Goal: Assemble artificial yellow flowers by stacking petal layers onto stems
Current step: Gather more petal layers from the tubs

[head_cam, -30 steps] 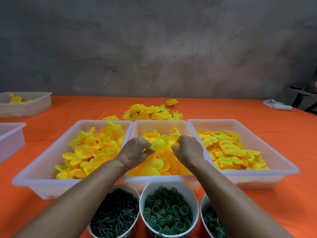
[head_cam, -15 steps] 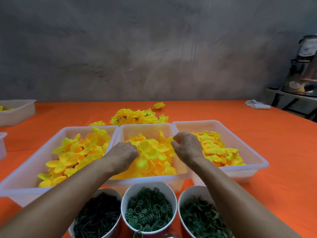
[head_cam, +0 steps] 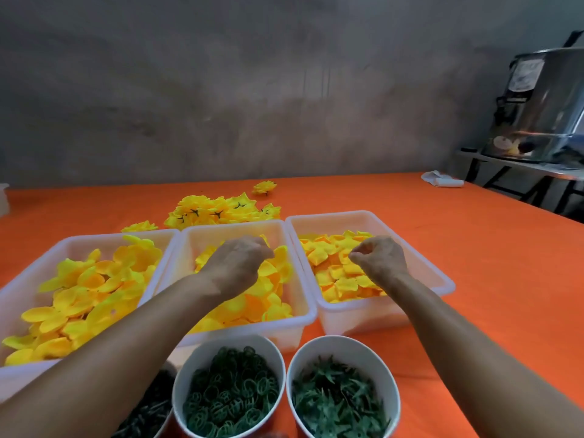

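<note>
Left hand is held curled over the middle petal bin. Right hand is held over the right bin, fingertips pinched. Whether either grip has a petal cannot be told.

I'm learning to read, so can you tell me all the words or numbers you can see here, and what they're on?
No text can be read.
White label on the shiny metal urn at the far right: it carries dark print, too blurred to read.
White plastic bins, white round cups, orange tablecloth: no writing visible.
</note>
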Tool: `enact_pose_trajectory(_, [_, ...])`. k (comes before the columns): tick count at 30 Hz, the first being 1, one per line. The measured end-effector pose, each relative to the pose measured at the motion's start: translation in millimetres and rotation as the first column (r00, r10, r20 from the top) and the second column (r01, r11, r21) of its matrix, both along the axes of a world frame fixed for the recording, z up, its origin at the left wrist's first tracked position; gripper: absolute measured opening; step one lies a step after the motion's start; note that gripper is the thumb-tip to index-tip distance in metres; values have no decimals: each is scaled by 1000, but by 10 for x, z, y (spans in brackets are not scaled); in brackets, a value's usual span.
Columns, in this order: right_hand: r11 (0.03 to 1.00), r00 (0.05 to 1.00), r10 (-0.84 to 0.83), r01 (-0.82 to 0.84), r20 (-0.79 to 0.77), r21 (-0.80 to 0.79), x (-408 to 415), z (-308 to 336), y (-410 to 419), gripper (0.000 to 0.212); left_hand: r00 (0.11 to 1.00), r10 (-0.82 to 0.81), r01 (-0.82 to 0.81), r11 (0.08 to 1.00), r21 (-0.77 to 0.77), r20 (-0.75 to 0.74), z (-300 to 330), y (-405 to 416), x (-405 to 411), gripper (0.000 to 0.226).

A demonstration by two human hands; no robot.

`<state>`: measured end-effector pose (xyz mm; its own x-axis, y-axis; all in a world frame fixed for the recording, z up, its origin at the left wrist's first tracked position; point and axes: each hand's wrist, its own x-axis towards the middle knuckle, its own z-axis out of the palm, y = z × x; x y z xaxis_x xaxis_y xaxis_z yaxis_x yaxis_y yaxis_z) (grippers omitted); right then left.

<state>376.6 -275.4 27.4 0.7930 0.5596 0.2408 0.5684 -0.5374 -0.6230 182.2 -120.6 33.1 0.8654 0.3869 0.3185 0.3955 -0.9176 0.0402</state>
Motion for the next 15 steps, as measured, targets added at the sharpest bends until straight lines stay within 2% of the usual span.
enact_pose_trajectory(5, [990,999,-32,29,-20,-141,179,-46,-15,22,997,54,-56,998,-35,-46,-16,6,89,56])
enact_pose_trajectory(9, [952,1000,14,-15,-5,-304,212,-71,54,40,998,57,-56,994,-90,18,17,12,174,56])
enact_pose_trajectory(15, [912,998,-34,49,43,-408,162,-191,234,39,990,-16,40,985,-168,143,-59,-99,502,48])
